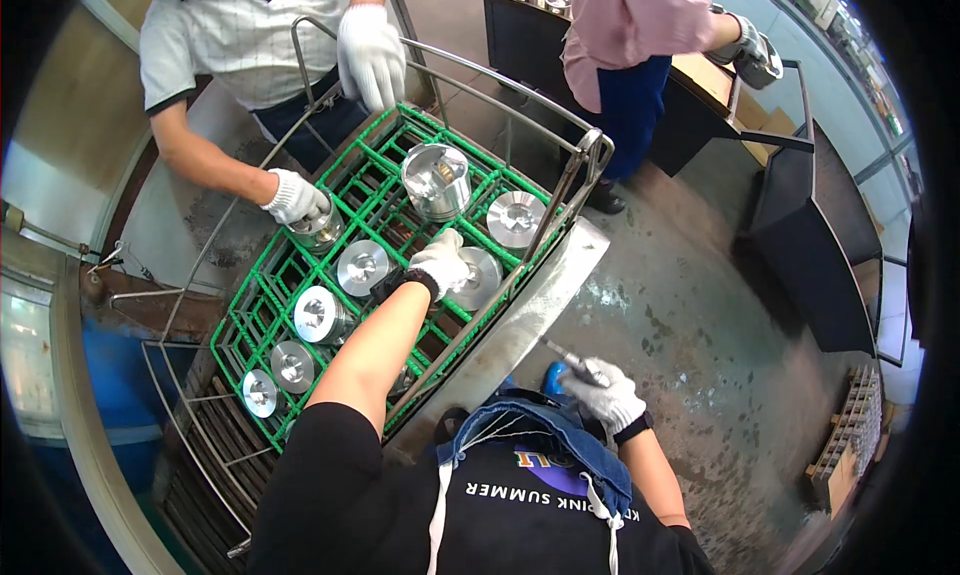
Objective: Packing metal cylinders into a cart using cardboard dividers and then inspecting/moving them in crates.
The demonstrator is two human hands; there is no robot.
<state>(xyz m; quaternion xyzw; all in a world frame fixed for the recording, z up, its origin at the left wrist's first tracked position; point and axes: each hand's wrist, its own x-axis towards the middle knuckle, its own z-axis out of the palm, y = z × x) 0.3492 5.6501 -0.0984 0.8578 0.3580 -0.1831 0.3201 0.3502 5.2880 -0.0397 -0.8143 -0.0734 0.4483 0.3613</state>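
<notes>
A green-coated wire rack (385,210) holds several silvery metal pistons in its cells. My left hand (440,263), in a white knit glove, reaches over the rack with its fingers bent on the edge of a piston (481,280) near the right side. Just beyond that hand, a larger-looking piston (436,183) stands open end up, with another piston (516,220) to its right. My gloved right hand (605,393) is off the rack's near side, closed around a slim metal rod-like tool (563,353); its exact kind is unclear.
Across the rack, a co-worker's gloved hand (297,199) grips a piston (320,230); the other glove (372,60) hangs above the rack. Metal rails (500,70) surround it. Another person (640,35) holds a piston by a dark bench (820,235). Stacked trays (848,440) stand right.
</notes>
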